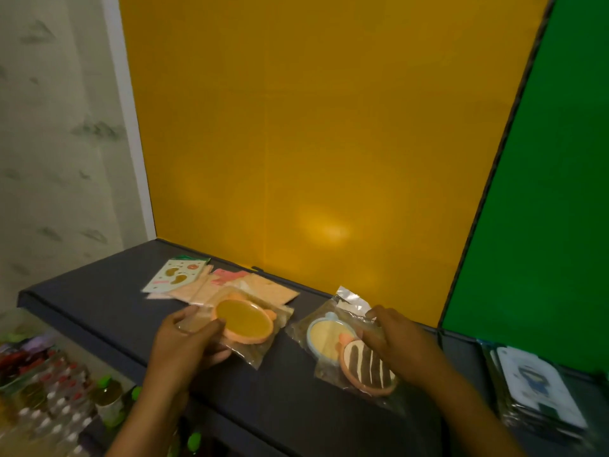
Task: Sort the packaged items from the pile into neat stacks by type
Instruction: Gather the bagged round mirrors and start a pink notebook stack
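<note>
My left hand (184, 338) grips a clear bag holding an orange round mirror (245, 321) just above the dark shelf (99, 311). My right hand (398, 338) rests on a stack of similar bagged items: a blue-rimmed round mirror (324, 338) and, in front of it, an orange-rimmed one with brown stripes (367, 367). Its fingers pinch the top bag's plastic. Behind the left bag lies a pile of flat peach packets (263, 286), and a sticker sheet (174, 275) lies at its left end.
A yellow panel (313, 127) rises behind the shelf, and a green one (543, 192) stands at the right. Stacked dark and white packs (534, 387) sit at the far right. Below left are several small bottles (59, 404).
</note>
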Demonstrator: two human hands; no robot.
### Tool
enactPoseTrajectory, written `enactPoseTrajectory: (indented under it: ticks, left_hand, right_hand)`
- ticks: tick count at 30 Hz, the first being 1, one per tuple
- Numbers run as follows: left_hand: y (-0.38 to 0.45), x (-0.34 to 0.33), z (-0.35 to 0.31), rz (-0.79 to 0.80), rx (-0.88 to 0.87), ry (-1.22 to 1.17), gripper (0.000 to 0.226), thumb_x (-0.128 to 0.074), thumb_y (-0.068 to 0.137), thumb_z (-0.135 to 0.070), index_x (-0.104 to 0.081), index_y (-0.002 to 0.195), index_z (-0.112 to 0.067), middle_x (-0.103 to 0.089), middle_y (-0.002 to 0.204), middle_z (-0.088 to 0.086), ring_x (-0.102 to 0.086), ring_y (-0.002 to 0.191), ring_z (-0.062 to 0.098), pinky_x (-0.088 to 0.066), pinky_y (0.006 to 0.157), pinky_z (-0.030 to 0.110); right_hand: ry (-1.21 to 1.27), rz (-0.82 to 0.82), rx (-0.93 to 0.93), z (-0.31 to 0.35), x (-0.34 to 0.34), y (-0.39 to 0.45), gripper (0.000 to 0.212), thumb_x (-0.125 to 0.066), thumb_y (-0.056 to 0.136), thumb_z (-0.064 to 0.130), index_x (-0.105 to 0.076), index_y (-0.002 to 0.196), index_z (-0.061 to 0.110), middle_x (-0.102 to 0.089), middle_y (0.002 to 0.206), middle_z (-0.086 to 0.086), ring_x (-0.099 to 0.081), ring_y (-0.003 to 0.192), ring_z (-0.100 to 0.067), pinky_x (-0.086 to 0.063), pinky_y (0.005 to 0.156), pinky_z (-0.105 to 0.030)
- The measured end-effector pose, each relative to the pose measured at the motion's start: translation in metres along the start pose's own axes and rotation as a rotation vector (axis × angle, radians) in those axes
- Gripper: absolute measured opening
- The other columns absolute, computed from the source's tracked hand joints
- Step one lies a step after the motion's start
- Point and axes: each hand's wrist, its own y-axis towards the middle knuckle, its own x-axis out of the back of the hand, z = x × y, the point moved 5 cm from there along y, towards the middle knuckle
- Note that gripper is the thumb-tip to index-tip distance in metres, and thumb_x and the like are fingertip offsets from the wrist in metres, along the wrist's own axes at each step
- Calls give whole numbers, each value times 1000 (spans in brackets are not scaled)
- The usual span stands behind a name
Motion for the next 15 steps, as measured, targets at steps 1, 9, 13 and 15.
enactPoseTrajectory:
  ticks: [1,9,13,15]
  left_hand:
    - [0,3,-4,1,-3,-27,54,-70,81,-2,-48,128,-13,-63,102,21,-65,77,29,-58,48,31]
    - [6,-11,-5,139,116,-188,34,-68,79,0,-62,112,-10,-73,86,16,-68,81,28,-59,53,29]
    - [9,-26,5,224,200,-246,40,-66,79,4,-58,117,-3,-74,86,15,-72,75,24,-60,58,30]
    - [10,-33,10,267,245,-277,40,-64,79,6,-58,117,-3,-73,92,18,-73,71,23,-60,62,34]
  right_hand:
    - [-4,-7,-16,0,0,-3,45,-47,95,51,-43,133,28,-54,131,3,-56,110,-13,-44,82,-22]
    - [-34,99,-265,-25,-17,-24,52,-55,86,59,-47,122,23,-58,115,1,-57,93,-12,-54,82,-32]
    - [-6,149,-331,-25,-25,-35,72,-58,76,70,-43,128,23,-57,121,1,-56,97,-12,-52,80,-29]
    - [3,159,-351,-22,-28,-39,76,-61,73,72,-44,128,22,-56,123,0,-51,93,-11,-46,73,-25]
